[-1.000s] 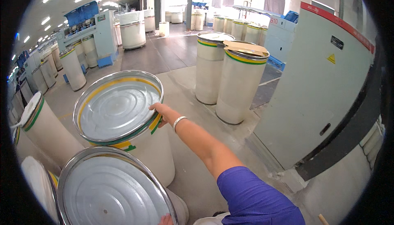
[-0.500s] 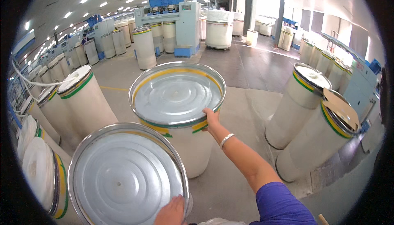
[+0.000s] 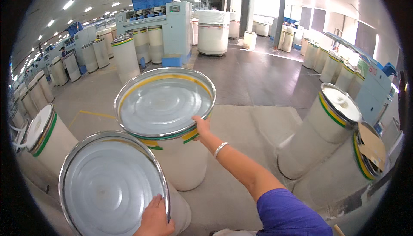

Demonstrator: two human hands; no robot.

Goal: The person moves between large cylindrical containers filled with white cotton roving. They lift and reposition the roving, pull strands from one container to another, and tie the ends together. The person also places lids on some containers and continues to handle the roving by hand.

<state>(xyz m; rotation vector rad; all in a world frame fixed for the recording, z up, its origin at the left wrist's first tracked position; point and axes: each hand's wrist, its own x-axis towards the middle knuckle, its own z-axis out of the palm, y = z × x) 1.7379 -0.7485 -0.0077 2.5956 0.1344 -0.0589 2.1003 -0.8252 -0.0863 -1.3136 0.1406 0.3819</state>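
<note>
Two tall, cream-coloured cylindrical cans stand before me, each with a shiny metal rim and a grey metal disc inside near the top. The near can [image 3: 103,188] is at lower left; the far can [image 3: 185,167] is just beyond it, banded green and yellow below its rim. My right hand [image 3: 202,127] grips the far can's right rim, thumb over the top and fingers outside, partly hidden. At the near can's right rim, my left hand [image 3: 155,219] is closed over the edge, fingers on the inner side and thumb outside.
At left stands a can [image 3: 41,128] filled with white fibre. Two more cans [image 3: 307,137] stand at right, one topped by brown cardboard [image 3: 372,145]. Ahead are a light-blue machine [image 3: 178,33], a slim can [image 3: 125,59] and a wide white-wrapped can [image 3: 213,33]. Grey floor [image 3: 241,150] lies between.
Both cans have moved forward over the floor along with me, my hands still at their rims. Side cans have slid outward and closer in view. My left hand reaches farther over the near rim.
</note>
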